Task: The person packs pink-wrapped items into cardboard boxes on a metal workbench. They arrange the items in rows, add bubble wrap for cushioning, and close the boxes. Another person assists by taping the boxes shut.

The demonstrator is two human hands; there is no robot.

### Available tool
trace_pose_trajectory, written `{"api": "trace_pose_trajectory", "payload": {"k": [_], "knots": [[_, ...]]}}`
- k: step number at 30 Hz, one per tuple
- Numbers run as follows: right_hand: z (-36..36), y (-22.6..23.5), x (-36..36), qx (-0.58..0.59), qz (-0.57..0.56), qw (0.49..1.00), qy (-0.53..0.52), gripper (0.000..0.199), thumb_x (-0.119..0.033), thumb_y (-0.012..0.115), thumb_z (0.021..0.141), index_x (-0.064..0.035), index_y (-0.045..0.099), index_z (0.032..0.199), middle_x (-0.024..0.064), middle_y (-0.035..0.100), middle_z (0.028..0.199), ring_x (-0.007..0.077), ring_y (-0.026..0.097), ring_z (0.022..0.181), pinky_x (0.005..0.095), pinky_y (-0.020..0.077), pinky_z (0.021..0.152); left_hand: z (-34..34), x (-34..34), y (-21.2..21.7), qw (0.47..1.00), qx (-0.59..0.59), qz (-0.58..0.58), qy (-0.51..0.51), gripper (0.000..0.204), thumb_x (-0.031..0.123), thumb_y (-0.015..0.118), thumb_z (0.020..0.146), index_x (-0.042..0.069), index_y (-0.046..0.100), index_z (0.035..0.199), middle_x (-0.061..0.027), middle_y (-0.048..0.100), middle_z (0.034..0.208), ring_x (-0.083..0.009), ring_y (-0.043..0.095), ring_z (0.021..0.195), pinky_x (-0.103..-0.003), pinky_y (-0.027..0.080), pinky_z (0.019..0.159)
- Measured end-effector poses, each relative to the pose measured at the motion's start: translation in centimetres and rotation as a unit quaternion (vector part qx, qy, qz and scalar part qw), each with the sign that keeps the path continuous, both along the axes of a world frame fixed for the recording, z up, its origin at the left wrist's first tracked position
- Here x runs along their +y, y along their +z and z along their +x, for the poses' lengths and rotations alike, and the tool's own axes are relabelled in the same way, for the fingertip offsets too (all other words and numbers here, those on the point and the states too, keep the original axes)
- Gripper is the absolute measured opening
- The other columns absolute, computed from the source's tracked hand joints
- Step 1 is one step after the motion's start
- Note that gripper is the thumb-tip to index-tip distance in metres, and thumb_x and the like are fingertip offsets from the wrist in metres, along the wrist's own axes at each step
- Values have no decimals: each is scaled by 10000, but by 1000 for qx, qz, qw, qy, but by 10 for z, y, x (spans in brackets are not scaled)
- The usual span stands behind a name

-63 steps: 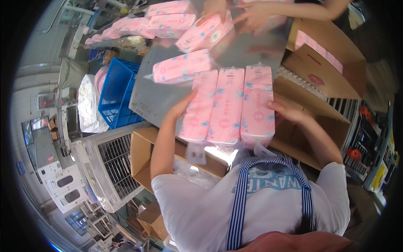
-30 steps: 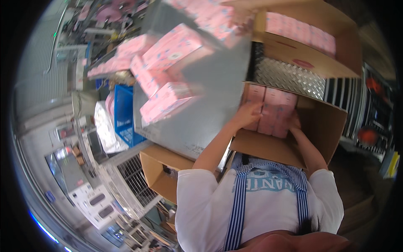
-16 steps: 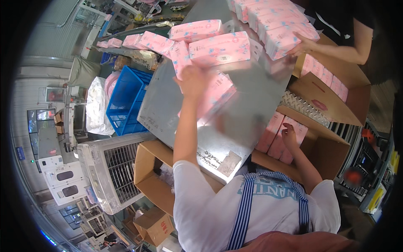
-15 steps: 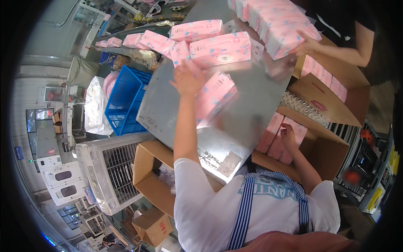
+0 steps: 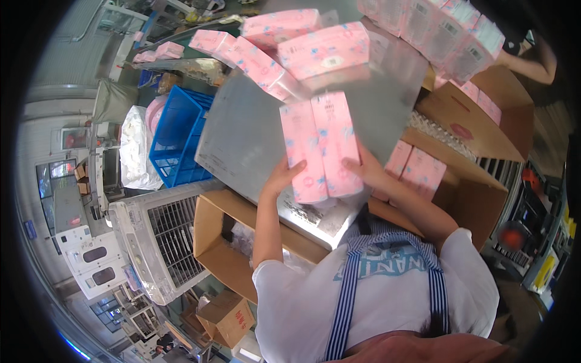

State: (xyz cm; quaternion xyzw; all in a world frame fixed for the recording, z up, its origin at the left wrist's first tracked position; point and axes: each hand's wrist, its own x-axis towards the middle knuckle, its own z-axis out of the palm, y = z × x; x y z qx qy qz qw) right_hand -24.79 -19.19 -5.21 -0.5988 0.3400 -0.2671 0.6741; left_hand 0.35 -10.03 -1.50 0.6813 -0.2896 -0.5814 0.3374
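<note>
Two pink floral-printed tissue packs stand side by side, the left one (image 5: 302, 148) and the right one (image 5: 334, 142), over the near part of the metal table (image 5: 242, 151). My left hand (image 5: 282, 176) grips the outer side of the left pack, its thumb on the front. Pressed against the outer side of the right pack is my right hand (image 5: 368, 169), thumb also on the front. Whether their bottoms touch the table I cannot tell. Just beyond lie more loose packs, one slanted (image 5: 260, 65) and one large (image 5: 325, 49).
An open carton (image 5: 466, 196) with packs inside stands at my right, on rollers. Behind it is another part-filled carton (image 5: 514, 115). A co-worker's arm (image 5: 529, 65) is by a row of packs (image 5: 433, 27). At left are a blue crate (image 5: 175, 142) and a carton (image 5: 212, 227).
My left hand has drawn back from the far packs, and my right hand has left the carton. Both now hold two packs together. The co-worker's row of packs has shifted right.
</note>
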Motion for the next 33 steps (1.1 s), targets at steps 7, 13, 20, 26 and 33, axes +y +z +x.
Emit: {"api": "trace_pose_trajectory", "payload": {"k": [7,13,20,26,33], "knots": [[-180,53,22,105,-143,979,-98,855,-248,679,763,-6,211,1436,204,338,1407,309,359,1292,377,275,1071,-156,-14,-9,970,45,-181,-153,752,89,767,728,25,341,1344,-116,533,1214,-194,496,1152,-348,440,946],[-333,17,114,134,23,926,-354,789,-154,648,784,5,210,1420,192,353,1388,288,386,1272,370,327,1042,-347,-26,-81,936,206,-61,-280,620,323,663,831,30,403,1312,-93,492,1282,-237,474,1181,-353,392,974],[-353,-20,98,538,-183,770,-290,836,-200,682,728,-77,228,1420,248,250,1439,448,306,1290,506,373,1000,-450,-39,-209,952,130,141,-239,626,505,467,908,70,386,1351,-83,530,1232,-265,535,1084,-405,447,867],[-366,-137,-4,635,-48,771,-13,736,-404,638,804,-109,304,1389,220,301,1418,443,319,1282,510,325,1029,-408,-59,-130,956,140,81,-247,421,290,520,937,65,466,1290,-62,623,1075,-167,602,944,-298,483,801],[-383,-269,-21,609,-225,742,-168,276,-293,595,814,-40,689,873,149,655,775,388,626,810,474,473,788,-166,86,-32,912,-212,-138,322,299,83,553,886,33,562,1180,-110,581,1159,-199,524,1107,-329,415,950]]}}
